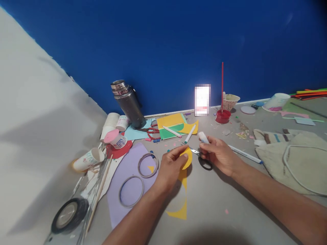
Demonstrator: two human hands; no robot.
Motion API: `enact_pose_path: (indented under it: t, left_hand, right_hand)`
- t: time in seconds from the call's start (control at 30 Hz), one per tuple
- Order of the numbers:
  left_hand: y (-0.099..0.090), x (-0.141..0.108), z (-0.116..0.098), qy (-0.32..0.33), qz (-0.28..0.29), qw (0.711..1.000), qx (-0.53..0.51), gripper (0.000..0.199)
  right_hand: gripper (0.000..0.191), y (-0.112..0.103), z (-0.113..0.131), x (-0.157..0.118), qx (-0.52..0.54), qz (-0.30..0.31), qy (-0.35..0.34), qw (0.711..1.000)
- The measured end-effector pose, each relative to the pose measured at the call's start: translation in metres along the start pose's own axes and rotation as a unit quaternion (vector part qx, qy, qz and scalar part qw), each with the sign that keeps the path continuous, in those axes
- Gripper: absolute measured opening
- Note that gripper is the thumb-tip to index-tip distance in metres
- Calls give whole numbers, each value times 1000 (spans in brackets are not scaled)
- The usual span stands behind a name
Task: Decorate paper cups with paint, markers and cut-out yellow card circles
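My left hand [170,167] pinches a curved-edged yellow paper cutout [188,160] between thumb and fingers. In my right hand [220,153], fingers wrap round a small white glue stick [203,137], its end pointing up and left. Black-handled scissors [205,163] lie on the table between the hands, just below the right one. Under my left wrist is a yellow paper scrap [182,212] with a round cut-out. To its left, two grey rings [131,205] rest on a purple sheet [114,207].
At the back stand a dark metal flask [129,105], a glowing blurred screen [202,100] and a red stick in a red base [222,116]. Paper cups [88,160] and black tape [69,215] are at left. Markers [190,133] lie mid-table; a cloth bag [296,160] is at right.
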State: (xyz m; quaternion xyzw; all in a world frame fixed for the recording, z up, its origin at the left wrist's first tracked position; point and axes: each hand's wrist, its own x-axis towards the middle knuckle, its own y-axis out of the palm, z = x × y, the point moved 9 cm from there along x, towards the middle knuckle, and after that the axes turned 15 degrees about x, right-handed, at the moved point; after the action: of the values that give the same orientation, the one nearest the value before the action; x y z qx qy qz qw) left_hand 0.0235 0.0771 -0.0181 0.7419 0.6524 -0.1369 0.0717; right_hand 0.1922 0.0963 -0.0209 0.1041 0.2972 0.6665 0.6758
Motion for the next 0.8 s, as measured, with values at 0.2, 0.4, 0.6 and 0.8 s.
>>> enact_pose_path:
  t: [0.2,0.4,0.6,0.8]
  left_hand:
    - [-4,-7,-13,64,-63,990,108,36]
    - [-1,-18,-33,222,-112,943,221,37]
    - [-2,-16,-30,196,-89,958,192,56]
    - [3,0,-6,22,47,997,-52,54]
  right_hand:
    - [50,11,-27,-6,1,67,84,994]
    - [48,14,-27,-10,-72,100,48,991]
    - [44,11,-18,-7,-118,57,28,991]
    - [43,11,-10,-10,-158,55,8,986]
